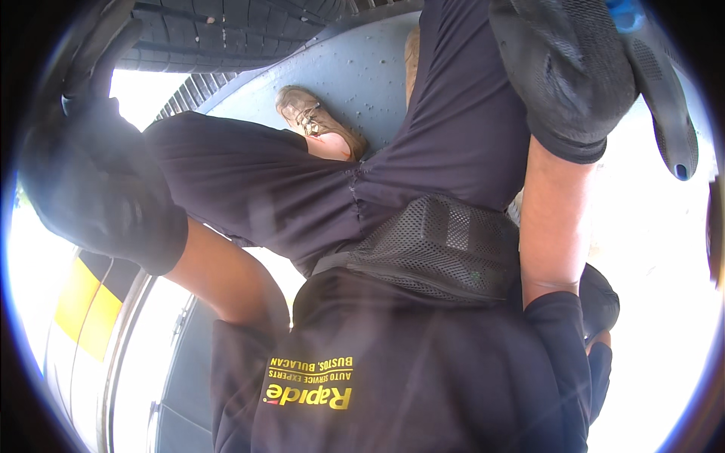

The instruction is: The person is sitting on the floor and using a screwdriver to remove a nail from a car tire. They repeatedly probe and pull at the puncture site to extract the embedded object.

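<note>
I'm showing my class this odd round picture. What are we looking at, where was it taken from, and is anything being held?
A wide fisheye camera on a person's head took it, looking down at their own body. There is no robot: the left hand and right hand wear dark gloves. A tyre fills the top, near the left hand. A brown shoe rests on a blue-grey surface. A dark handle shows beside the right hand; whether either hand grips anything is unclear.
</note>
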Available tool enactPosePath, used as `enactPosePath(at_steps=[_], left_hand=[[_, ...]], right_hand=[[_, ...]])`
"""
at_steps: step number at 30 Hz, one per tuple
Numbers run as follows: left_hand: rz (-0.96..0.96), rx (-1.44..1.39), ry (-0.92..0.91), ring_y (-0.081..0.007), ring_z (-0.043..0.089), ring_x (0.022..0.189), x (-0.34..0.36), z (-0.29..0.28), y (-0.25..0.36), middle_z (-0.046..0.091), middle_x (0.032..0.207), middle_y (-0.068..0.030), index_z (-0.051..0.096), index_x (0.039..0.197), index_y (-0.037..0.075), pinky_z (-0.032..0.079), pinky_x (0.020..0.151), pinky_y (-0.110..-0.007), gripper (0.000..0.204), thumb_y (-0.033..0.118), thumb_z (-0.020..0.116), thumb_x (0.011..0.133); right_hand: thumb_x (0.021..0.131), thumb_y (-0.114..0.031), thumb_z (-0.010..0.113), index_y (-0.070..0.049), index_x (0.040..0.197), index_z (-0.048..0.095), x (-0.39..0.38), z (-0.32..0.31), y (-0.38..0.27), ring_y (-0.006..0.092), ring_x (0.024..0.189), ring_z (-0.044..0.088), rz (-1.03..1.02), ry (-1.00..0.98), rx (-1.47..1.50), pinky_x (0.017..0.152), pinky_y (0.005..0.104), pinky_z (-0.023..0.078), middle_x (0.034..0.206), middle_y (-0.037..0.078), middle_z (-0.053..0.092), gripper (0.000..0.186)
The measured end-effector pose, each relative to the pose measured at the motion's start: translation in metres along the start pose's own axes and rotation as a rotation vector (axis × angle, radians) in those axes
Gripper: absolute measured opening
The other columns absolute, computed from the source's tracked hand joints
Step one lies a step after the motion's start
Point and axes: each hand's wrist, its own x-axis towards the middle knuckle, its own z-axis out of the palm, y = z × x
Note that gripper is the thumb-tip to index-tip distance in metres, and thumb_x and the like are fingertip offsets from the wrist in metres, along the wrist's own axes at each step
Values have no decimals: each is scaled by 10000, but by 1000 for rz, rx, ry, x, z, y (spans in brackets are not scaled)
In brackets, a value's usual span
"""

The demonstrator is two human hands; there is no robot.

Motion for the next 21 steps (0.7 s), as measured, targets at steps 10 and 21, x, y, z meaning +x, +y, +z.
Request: enactPosePath(at_steps=[10,21], left_hand=[[362,948,-224,-196,768,713,6,-44,-15,796,988,-44,660,1136,-15,603,603,-265,243,128,521,994],[333,642,-88,-287,782,876,6,-6,-16,764,1045,-171,595,1125,-89,676,779,-357,293,138,423,1058]], right_hand=[[1057,-349,557,72,1245,587,-5,-10,-2,188,858,688,-22,-7,-21,742,282,529,1029,134,698,462],[1041,-330,590,53,1195,614,-9,-17,-6,180,823,684,-56,-23,-61,717,287,523,980,119,699,414]])
